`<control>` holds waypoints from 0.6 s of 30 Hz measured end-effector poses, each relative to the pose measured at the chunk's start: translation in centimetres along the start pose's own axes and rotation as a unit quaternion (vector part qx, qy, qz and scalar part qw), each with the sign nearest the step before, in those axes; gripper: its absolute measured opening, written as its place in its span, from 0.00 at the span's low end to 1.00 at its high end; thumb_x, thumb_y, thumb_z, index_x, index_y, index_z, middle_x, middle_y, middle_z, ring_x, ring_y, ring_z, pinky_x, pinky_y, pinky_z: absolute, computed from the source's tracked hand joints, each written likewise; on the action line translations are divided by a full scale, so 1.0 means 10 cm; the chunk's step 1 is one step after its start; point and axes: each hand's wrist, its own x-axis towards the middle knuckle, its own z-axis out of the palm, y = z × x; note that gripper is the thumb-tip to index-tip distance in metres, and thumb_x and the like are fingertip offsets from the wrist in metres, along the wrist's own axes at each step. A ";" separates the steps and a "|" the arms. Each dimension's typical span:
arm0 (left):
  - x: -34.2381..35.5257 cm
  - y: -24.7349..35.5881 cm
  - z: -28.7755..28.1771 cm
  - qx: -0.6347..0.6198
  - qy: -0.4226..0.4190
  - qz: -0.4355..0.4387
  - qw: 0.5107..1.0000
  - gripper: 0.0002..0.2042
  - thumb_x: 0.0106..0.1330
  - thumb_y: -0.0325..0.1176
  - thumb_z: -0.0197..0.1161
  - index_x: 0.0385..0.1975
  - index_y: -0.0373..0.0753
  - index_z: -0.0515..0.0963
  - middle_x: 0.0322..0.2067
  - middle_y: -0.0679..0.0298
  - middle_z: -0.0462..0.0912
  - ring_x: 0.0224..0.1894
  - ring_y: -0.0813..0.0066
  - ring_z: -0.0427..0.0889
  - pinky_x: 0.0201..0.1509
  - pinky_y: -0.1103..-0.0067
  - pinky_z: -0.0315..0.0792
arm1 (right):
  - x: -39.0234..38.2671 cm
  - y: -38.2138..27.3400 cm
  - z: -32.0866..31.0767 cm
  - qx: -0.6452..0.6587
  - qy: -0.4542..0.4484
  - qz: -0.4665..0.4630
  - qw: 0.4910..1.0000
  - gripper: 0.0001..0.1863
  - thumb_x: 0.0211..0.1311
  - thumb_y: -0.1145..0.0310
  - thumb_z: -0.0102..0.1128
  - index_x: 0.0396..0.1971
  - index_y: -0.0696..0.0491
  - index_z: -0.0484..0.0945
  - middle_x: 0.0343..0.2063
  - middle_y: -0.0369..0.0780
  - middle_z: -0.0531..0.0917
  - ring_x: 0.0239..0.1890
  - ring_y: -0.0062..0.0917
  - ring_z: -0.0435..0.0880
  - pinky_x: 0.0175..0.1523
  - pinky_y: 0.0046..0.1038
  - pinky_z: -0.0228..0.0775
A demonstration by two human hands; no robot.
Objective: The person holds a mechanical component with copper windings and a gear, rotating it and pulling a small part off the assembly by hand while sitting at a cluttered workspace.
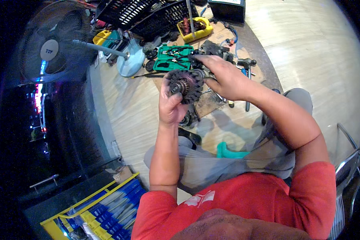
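Note:
A dark, greasy gear cluster [187, 85] on a shaft is held up in front of me. My left hand [171, 105] grips it from below, fingers wrapped around the toothed wheels. My right hand [224, 78] comes in from the right and closes on the far end of the same gear shaft. Both forearms rise from the lower edge, and grey trousers and a red shirt fill the bottom of the view.
On the wooden floor beyond lie a green tool case [173, 58], a yellow parts tray [196, 30], black plastic crates [148, 16], a hammer [247, 64] and loose metal parts. A standing fan [52, 44] is at the left. A metal chair [350, 160] stands at the right; a yellow-blue box [104, 208] sits at lower left.

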 end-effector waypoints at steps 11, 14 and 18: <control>0.00 -0.06 0.00 0.074 -0.060 -0.040 0.995 0.40 0.45 0.31 0.73 0.61 0.37 0.60 0.50 0.54 0.74 0.52 0.60 0.76 0.59 0.65 0.70 | -0.03 0.08 -0.10 0.035 -0.122 0.023 0.992 0.14 0.55 0.75 0.56 0.43 0.58 0.77 0.36 0.49 0.80 0.41 0.46 0.79 0.46 0.38 0.71; 0.00 -0.05 0.00 0.068 -0.050 -0.045 0.995 0.40 0.47 0.33 0.74 0.61 0.37 0.59 0.50 0.55 0.74 0.52 0.61 0.76 0.59 0.66 0.70 | -0.01 0.11 -0.17 -0.027 -0.109 -0.012 0.994 0.10 0.57 0.71 0.58 0.38 0.58 0.78 0.32 0.47 0.80 0.38 0.45 0.79 0.43 0.39 0.70; 0.03 0.00 0.00 0.042 -0.058 -0.055 0.996 0.41 0.47 0.33 0.75 0.61 0.37 0.59 0.50 0.56 0.74 0.53 0.62 0.76 0.59 0.67 0.70 | 0.03 0.10 -0.23 -0.035 -0.079 -0.008 0.996 0.10 0.57 0.71 0.58 0.39 0.57 0.79 0.32 0.47 0.79 0.38 0.45 0.79 0.43 0.40 0.70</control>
